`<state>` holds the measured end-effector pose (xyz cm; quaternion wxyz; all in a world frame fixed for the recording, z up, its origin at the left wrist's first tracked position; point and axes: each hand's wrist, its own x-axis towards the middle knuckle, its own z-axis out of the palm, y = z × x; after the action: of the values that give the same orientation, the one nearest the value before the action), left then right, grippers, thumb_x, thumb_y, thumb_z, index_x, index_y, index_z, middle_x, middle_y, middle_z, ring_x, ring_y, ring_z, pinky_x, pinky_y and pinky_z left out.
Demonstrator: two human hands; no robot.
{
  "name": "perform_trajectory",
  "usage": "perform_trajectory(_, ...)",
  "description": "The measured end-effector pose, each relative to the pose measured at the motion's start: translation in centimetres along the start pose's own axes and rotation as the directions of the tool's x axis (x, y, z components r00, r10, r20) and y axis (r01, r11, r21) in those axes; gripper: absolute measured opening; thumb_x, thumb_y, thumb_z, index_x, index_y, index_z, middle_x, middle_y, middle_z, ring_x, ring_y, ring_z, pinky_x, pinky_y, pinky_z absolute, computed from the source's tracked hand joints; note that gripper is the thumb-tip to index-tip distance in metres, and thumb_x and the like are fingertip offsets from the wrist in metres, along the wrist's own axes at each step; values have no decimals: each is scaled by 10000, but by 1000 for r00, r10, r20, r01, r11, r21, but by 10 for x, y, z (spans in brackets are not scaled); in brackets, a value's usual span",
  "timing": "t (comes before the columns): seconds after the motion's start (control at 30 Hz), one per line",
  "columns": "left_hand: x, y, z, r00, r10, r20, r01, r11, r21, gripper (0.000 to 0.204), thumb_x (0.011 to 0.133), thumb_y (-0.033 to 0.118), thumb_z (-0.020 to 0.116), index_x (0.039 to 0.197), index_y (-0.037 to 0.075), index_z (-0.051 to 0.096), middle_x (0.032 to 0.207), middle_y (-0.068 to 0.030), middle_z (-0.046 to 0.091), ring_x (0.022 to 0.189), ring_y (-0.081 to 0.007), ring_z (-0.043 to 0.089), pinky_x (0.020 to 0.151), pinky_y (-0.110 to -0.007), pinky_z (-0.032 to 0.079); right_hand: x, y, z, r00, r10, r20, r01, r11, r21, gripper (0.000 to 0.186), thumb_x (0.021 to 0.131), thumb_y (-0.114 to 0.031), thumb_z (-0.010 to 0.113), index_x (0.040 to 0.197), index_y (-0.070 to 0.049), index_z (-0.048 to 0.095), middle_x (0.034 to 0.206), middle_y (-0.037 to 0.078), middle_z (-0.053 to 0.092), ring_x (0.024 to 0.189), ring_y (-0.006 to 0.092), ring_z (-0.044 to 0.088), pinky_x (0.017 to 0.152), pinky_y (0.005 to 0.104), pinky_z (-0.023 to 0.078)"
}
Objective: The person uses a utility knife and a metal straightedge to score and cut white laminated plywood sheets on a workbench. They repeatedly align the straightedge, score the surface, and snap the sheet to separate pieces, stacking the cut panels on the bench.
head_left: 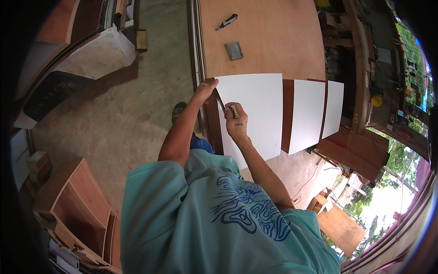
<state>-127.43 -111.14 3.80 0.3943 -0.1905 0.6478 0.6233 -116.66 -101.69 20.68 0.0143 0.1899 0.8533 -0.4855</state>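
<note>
A white-faced board (260, 114) with brown edges lies before me on the workbench, reaching over its near end. My right hand (237, 121) is closed round the handle of a file (220, 98), a long dark blade with a pale-brown grip. The blade lies slantwise along the board's left edge. My left hand (206, 92) is at the board's far left corner, fingers closed at the file's far end; exactly how they grip it is partly hidden.
A utility knife (226, 22) and a grey square pad (234, 51) lie on the brown bench top (273, 41). Two more white-faced boards (307, 114) (333, 109) sit to the right. A wooden cabinet (82, 205) stands at lower left; a white panel (100, 55) is at upper left.
</note>
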Motion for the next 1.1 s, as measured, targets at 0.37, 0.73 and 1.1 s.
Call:
perform_trajectory(0.37, -8, 4, 20, 955, 289, -64, -236, 874, 425, 551, 787, 457, 682, 642, -73, 638, 700, -268, 642, 699, -386, 659, 681, -455, 499, -8, -35, -17, 995, 4, 100, 12, 988, -154, 98, 887, -70, 596, 958, -4, 610, 703, 100, 624, 618, 160, 581, 596, 299, 483)
perform_trajectory(0.73, 4, -4, 12, 940, 339, 41, -326, 853, 407, 643, 833, 534, 619, 661, -85, 635, 693, -276, 631, 689, -384, 659, 666, -444, 498, -30, 12, -18, 989, 124, 83, -109, 980, -164, 107, 869, -29, 595, 967, 10, 615, 896, 137, 702, 758, 177, 666, 702, 277, 517)
perform_trajectory(1.1, -29, -14, 34, 970, 233, 63, -237, 865, 442, 620, 874, 488, 583, 637, -84, 623, 669, -287, 617, 708, -401, 656, 701, -458, 497, -46, -7, -35, 984, 155, 82, -128, 955, -268, 131, 874, -104, 630, 949, 3, 623, 740, 130, 671, 632, 178, 637, 623, 300, 519)
